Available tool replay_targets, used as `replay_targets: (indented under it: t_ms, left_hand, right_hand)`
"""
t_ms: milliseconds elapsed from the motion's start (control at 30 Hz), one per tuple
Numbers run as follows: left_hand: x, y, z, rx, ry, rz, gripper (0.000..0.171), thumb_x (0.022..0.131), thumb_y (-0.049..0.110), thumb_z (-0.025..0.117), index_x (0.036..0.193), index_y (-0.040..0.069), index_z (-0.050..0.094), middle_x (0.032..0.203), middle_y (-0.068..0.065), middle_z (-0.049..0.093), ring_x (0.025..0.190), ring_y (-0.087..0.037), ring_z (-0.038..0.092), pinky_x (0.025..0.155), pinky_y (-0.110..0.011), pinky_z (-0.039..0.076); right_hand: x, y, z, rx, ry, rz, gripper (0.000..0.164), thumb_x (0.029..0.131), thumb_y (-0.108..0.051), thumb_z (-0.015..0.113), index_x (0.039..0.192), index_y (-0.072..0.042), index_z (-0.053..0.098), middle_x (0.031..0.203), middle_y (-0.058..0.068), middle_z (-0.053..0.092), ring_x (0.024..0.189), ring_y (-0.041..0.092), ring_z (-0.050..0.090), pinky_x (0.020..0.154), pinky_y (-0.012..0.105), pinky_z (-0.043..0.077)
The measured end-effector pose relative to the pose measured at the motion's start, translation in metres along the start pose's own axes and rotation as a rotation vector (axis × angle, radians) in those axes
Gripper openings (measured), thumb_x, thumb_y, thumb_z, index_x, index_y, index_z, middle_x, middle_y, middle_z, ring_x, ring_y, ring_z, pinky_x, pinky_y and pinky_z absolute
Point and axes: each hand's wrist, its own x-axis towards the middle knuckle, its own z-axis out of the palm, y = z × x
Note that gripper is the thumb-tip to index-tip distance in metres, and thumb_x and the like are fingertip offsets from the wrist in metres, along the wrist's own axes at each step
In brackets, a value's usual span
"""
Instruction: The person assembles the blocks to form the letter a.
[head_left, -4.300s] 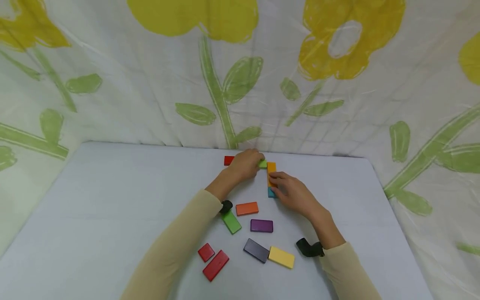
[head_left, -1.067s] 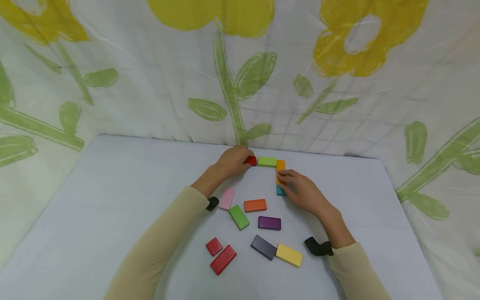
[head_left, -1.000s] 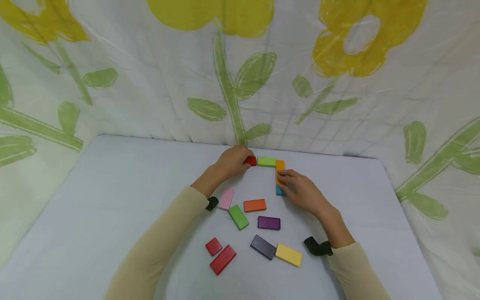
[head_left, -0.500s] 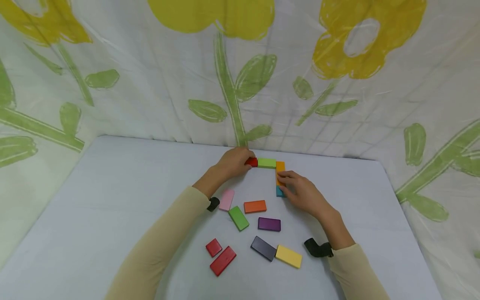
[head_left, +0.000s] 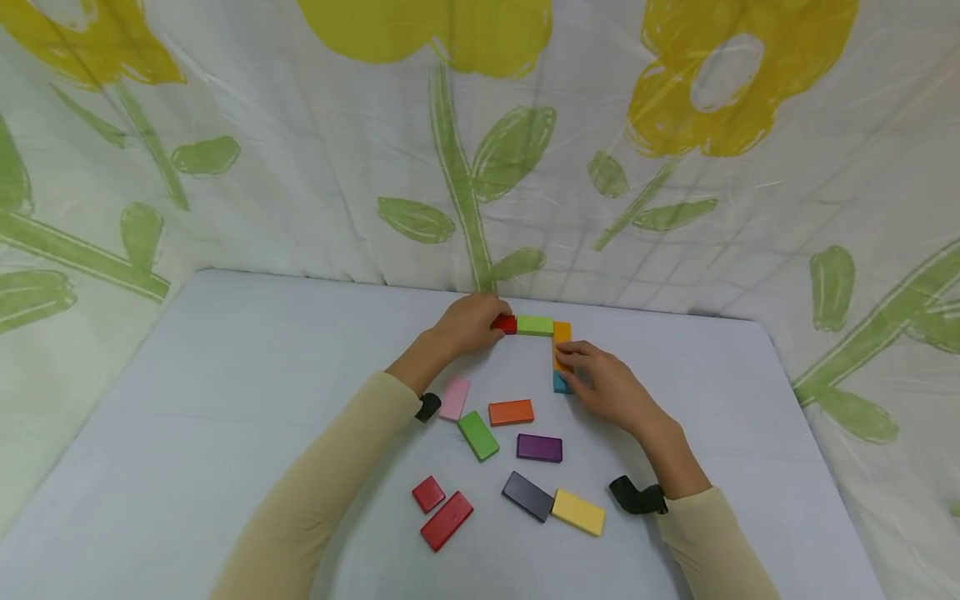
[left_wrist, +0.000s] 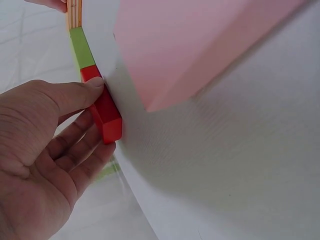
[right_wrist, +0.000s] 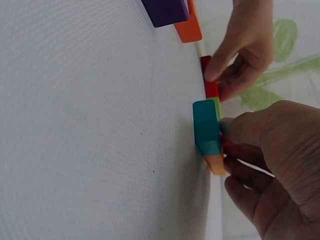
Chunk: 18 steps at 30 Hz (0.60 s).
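In the head view, my left hand (head_left: 463,325) pinches a red block (head_left: 509,325) near the table's far edge; the left wrist view shows the thumb on one side of the red block (left_wrist: 106,107) and fingers on the other. Its end meets a lime green block (head_left: 535,326). That one adjoins an orange block (head_left: 562,332), which runs towards me at a right angle. At its near end sits a teal block (head_left: 561,383). My right hand (head_left: 609,385) holds the orange and teal blocks with bent fingers, the thumb at the teal block (right_wrist: 204,122); part of the orange block is covered.
Nearer me lie loose blocks: pink (head_left: 454,399), green (head_left: 478,436), orange-red (head_left: 512,412), purple (head_left: 539,448), dark grey (head_left: 528,497), yellow (head_left: 578,512), small red (head_left: 428,494) and long red (head_left: 447,521). A flower-patterned curtain (head_left: 315,183) hangs behind the table.
Since the oldest frame, my left hand has gone from the lime green block to the red block and brought it right, against the lime green one. My right hand has stayed in place.
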Motion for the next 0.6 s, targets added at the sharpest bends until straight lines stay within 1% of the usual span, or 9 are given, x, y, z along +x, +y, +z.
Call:
replay_targets:
  t_ms: [200, 600]
  left_hand:
    - [-0.0008, 0.0003, 0.0003, 0.008, 0.003, -0.005, 0.031, 0.101, 0.013, 0.07, 0.131, 0.006, 0.073, 0.127, -0.012, 0.073, 0.115, -0.025, 0.067, 0.1, -0.038, 0.058]
    - [-0.0034, 0.0032, 0.0003, -0.008, 0.006, -0.005, 0.03, 0.102, 0.011, 0.069, 0.13, 0.005, 0.074, 0.125, -0.012, 0.074, 0.111, -0.025, 0.067, 0.098, -0.038, 0.058]
  right_hand:
    - [0.0003, 0.0008, 0.0, 0.004, -0.005, -0.001, 0.04, 0.104, -0.011, 0.066, 0.142, 0.003, 0.064, 0.151, 0.018, 0.061, 0.142, 0.041, 0.057, 0.117, 0.056, 0.049]
    - [-0.0003, 0.0016, 0.0003, 0.005, 0.002, -0.001, 0.04, 0.104, -0.012, 0.067, 0.142, 0.002, 0.064, 0.151, 0.017, 0.061, 0.142, 0.04, 0.058, 0.116, 0.057, 0.049]
